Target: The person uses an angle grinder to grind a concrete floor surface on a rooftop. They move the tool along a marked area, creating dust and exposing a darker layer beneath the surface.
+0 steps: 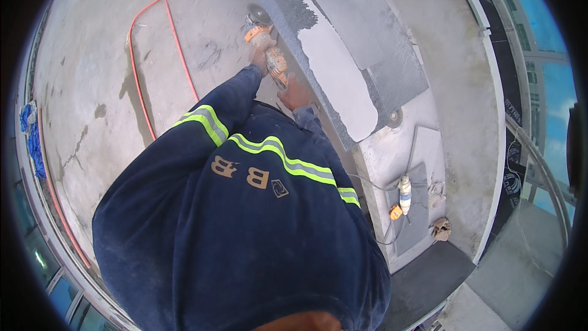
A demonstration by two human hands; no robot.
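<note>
- From the grinder (266, 46), the floor (211, 30) offers passage at 9 o'clock up to the red hose (174, 37).
- Slab (291, 15) bars 2 to 4 o'clock, just beside.
- Left sleeve (234, 87) blocks 7 to 8 o'clock.
- Well off at 5 o'clock, a cable (367, 182).

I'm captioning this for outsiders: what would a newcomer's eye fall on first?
Probably the navy jacket with yellow-green stripes, lower middle. Above it, the left hand and right hand hold an orange angle grinder beside a dark grey stone slab bearing a glaring white patch, upper centre.

Hands (260, 58) on grinder (263, 38), grey slab (290, 6)
</note>
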